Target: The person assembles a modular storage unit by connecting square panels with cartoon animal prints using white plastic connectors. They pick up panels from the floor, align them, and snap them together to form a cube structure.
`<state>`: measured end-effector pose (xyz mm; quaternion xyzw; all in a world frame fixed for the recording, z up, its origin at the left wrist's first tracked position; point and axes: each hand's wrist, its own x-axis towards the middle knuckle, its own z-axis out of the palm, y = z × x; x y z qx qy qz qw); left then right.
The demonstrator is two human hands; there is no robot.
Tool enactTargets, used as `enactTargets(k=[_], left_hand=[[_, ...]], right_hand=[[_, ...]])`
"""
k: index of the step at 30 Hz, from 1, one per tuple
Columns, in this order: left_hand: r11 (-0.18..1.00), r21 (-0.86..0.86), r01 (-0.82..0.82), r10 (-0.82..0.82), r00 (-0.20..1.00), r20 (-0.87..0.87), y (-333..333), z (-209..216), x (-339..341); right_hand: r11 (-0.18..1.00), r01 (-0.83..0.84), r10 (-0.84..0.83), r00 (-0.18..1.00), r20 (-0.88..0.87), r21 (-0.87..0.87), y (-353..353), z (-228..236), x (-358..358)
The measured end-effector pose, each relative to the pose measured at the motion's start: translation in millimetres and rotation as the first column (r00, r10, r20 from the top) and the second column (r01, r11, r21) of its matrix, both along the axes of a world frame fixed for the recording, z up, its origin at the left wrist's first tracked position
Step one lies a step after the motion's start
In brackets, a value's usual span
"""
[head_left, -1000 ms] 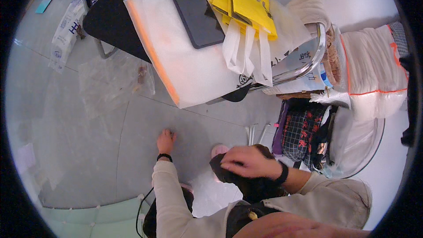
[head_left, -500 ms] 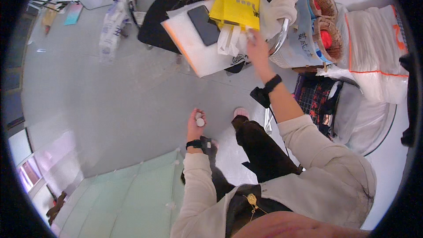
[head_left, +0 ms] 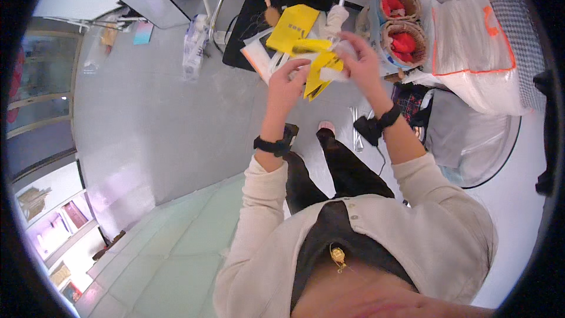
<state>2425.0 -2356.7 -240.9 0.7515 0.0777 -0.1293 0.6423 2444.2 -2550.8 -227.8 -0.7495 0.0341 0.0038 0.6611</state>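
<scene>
My left hand [head_left: 287,85] has its fingers curled in toward the thumb beside the yellow bags; whatever it may hold is hidden. My right hand [head_left: 364,66] is closed on a yellow plastic bag [head_left: 319,76], which hangs between both hands, slightly smeared by motion. White translucent plastic [head_left: 334,75] shows at the fingers of that hand. Just beyond lies another yellow piece, seemingly a flat yellow bag [head_left: 293,25], on the black chair seat [head_left: 234,41]. A white sheet-like package with an orange edge [head_left: 257,59] sticks out under it.
A round brown brush [head_left: 272,15] lies on the seat. Woven baskets with red contents [head_left: 404,42] stand at the right, near a clear bag with orange trim [head_left: 471,41]. A white plastic bag [head_left: 194,47] is on the floor at the left. Pale green panels [head_left: 176,247] lie lower left.
My left hand has risen from low over the floor to the yellow bags; the round white pieces in it no longer show. My right hand has moved slightly right, and a yellow bag now hangs from it.
</scene>
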Motion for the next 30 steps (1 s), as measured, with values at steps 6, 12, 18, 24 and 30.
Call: enactTargets(k=[6, 12, 18, 24, 30], left_hand=[[0.95, 0.263, 0.166, -0.195, 0.977, 0.087, -91, -7, -18], [0.923, -0.022, 0.385, -0.384, 0.912, -0.147, -135, -6, -58], [0.779, -0.218, 0.588, -0.628, 0.736, -0.253, -155, 4, -96], [0.808, -0.197, 0.556, -0.588, 0.785, -0.197, -173, 18, -79], [0.785, 0.234, 0.574, -0.612, 0.777, 0.145, -198, 24, -14]], right_hand=[[0.941, -0.247, 0.279, 0.953, -0.119, 0.232, -43, 34, -77], [0.666, -0.489, 0.695, 0.681, -0.231, 0.563, -97, 67, -133], [0.059, -0.091, 0.761, 0.649, 0.014, 0.994, -129, 74, -116], [-0.43, 0.053, 0.68, 0.676, 0.285, 0.901, -103, 79, -99], [-0.188, 0.235, 0.513, 0.852, -0.109, 0.954, -115, 99, -68]])
